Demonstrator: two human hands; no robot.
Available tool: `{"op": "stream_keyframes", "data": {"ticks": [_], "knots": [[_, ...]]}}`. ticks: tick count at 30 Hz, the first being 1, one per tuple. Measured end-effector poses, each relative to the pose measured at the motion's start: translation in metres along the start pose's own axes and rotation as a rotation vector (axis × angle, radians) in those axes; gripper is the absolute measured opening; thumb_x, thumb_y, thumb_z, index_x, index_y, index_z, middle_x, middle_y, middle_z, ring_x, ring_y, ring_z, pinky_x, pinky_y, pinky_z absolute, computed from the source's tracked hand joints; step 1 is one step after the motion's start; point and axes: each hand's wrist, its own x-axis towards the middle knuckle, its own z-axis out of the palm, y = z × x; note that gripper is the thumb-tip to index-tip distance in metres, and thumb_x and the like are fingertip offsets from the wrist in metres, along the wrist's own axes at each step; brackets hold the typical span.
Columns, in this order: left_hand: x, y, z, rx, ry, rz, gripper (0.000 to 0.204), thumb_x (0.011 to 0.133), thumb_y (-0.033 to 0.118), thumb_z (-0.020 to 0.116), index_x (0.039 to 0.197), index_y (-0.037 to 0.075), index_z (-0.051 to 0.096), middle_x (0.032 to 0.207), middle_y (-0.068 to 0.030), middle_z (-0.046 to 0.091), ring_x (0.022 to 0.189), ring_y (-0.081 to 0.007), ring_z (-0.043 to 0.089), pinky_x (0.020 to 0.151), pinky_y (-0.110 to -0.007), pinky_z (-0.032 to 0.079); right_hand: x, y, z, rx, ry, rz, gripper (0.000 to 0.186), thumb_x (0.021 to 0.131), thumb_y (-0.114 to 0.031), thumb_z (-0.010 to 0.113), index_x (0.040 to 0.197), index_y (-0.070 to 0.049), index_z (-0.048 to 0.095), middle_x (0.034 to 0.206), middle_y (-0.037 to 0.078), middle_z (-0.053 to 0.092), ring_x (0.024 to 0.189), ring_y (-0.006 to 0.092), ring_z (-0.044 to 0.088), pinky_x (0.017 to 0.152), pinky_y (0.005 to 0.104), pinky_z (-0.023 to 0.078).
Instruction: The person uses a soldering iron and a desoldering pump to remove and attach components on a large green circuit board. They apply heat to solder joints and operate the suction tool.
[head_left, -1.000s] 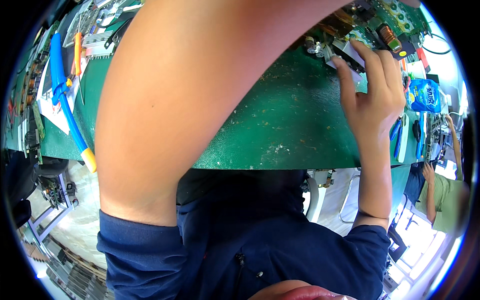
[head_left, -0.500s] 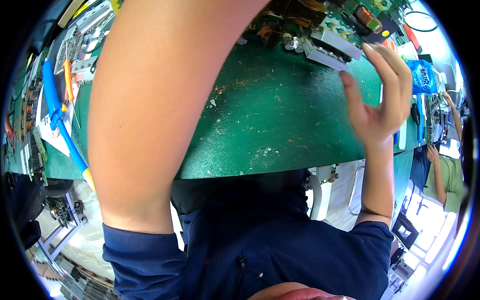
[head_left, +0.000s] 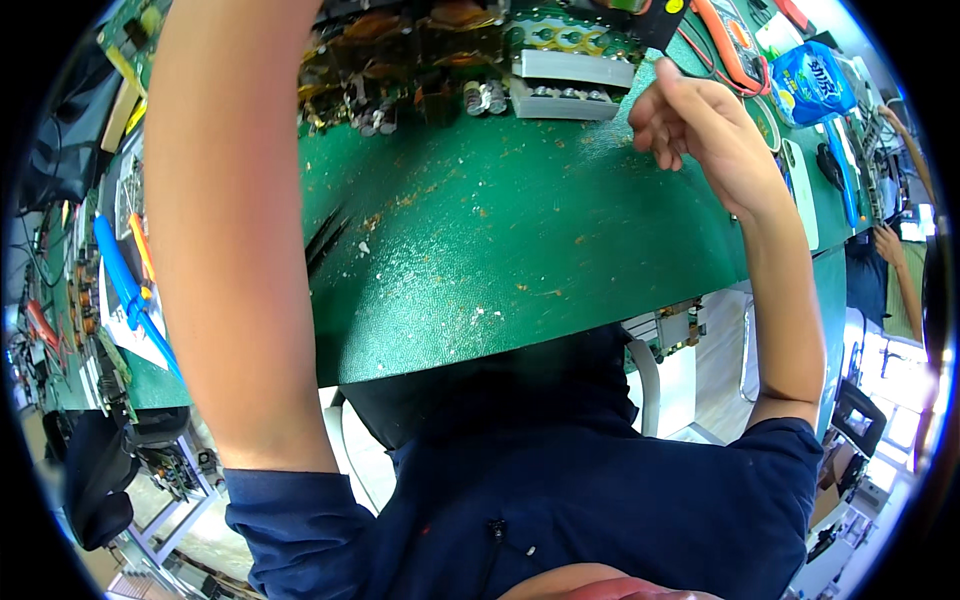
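Observation:
My left forearm [head_left: 225,250] stretches up the left side past the top edge, its hand out of sight. My right hand [head_left: 690,125] is raised with loosely curled fingers apart and nothing in them, just right of two pale metal bars [head_left: 570,68] on a circuit board assembly [head_left: 420,30]. That board, with copper-brown parts and small cylinders, lies across the back of the green mat [head_left: 480,230]. A dark slender tool [head_left: 327,238], perhaps tweezers, lies beside my left forearm. An orange multimeter [head_left: 730,40] with leads and a blue package [head_left: 815,85] are behind my right hand.
At the left lie a blue tool [head_left: 120,265], an orange-handled tool [head_left: 141,245] and crowded boards and wires. A pale flat object [head_left: 800,200] and blue tools [head_left: 843,180] sit at the right. Beyond them a co-worker's arm [head_left: 905,280] shows at the neighbouring bench.
My left forearm has swung leftward and more upright, uncovering the board. My right hand has pulled off the bars, its fingers curling. The view has shifted, bringing the multimeter into sight.

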Motion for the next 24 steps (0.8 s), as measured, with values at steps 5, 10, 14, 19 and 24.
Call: {"op": "stream_keyframes", "data": {"ticks": [5, 10, 14, 19, 24], "knots": [[-0.007, 0.021, -0.013, -0.086, -0.055, -0.035, 0.043, 0.085, 0.031, 0.058, 0.091, -0.010, 0.068, 0.074, -0.0218, 0.066, 0.072, -0.0304, 0.066, 0.073, -0.041, 0.052, 0.007, 0.002, 0.005, -0.067, -0.016, 0.059, 0.061, 0.096, -0.061, 0.060, 0.082, -0.003, 0.070, 0.072, 0.005, 0.069, 0.058, 0.0072, 0.058, 0.053, 0.0208, 0.045], [-0.022, 0.036, -0.007, 0.036, -0.020, -0.140, 0.041, 0.086, 0.031, 0.058, 0.091, -0.009, 0.068, 0.069, -0.0173, 0.064, 0.067, -0.0258, 0.063, 0.068, -0.039, 0.050, -0.001, -0.007, 0.019, 0.337, -0.172, 0.196, 0.067, 0.095, -0.064, 0.060, 0.085, 0.001, 0.069, 0.066, 0.009, 0.068, 0.045, 0.0088, 0.055, 0.043, 0.0209, 0.044], [-0.041, 0.036, 0.001, 0.055, 0.028, -0.147, 0.041, 0.086, 0.032, 0.058, 0.091, -0.008, 0.068, 0.069, -0.0167, 0.063, 0.067, -0.0252, 0.062, 0.068, -0.039, 0.049, -0.007, -0.011, 0.025, 0.516, -0.160, 0.335, 0.060, 0.105, -0.052, 0.050, 0.084, 0.000, 0.069, 0.059, 0.009, 0.066, 0.039, 0.0098, 0.054, 0.038, 0.0200, 0.038], [-0.058, 0.037, 0.004, 0.065, 0.069, -0.166, 0.041, 0.086, 0.032, 0.058, 0.092, -0.008, 0.068, 0.069, -0.0159, 0.063, 0.066, -0.0244, 0.062, 0.067, -0.038, 0.049, -0.002, -0.003, 0.018, 0.342, -0.137, 0.279, 0.061, 0.095, -0.059, 0.063, 0.080, 0.000, 0.068, 0.059, 0.006, 0.064, 0.043, 0.0089, 0.054, 0.041, 0.0221, 0.041], [-0.072, 0.035, 0.008, 0.059, 0.110, -0.191, 0.041, 0.086, 0.033, 0.059, 0.092, -0.007, 0.068, 0.068, -0.0150, 0.063, 0.066, -0.0237, 0.062, 0.067, -0.038, 0.049, 0.000, -0.006, 0.025, 0.433, -0.101, 0.255, 0.053, 0.095, -0.052, 0.067, 0.079, -0.002, 0.068, 0.059, 0.003, 0.063, 0.045, 0.0079, 0.053, 0.044, 0.0211, 0.040]]}}
